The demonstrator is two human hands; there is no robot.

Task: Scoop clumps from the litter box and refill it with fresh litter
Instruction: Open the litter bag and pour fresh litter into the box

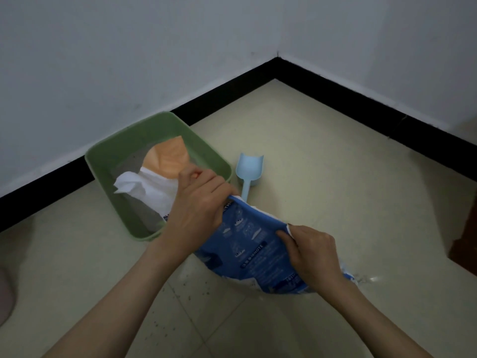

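At the far left edge a blurred pinkish shape (5, 295) sits on the tiled floor (322, 156); what it is cannot be told. Next comes the green litter box (108, 156), set on the floor against the black baseboard (224, 91) below the pale wall, with grey litter (152, 215) visible on its bottom. The litter bag (247, 244), blue with white print, lies tipped with its white and orange end (165, 156) reaching over the box's near rim and into the box. The left hand (198, 205) grips the bag near its upper part, fingers curled around it. Just right of the box, a light blue scoop (249, 169) lies on the floor, untouched by either hand. The right hand (315, 254) pinches the bag's lower blue edge, thumb on top.
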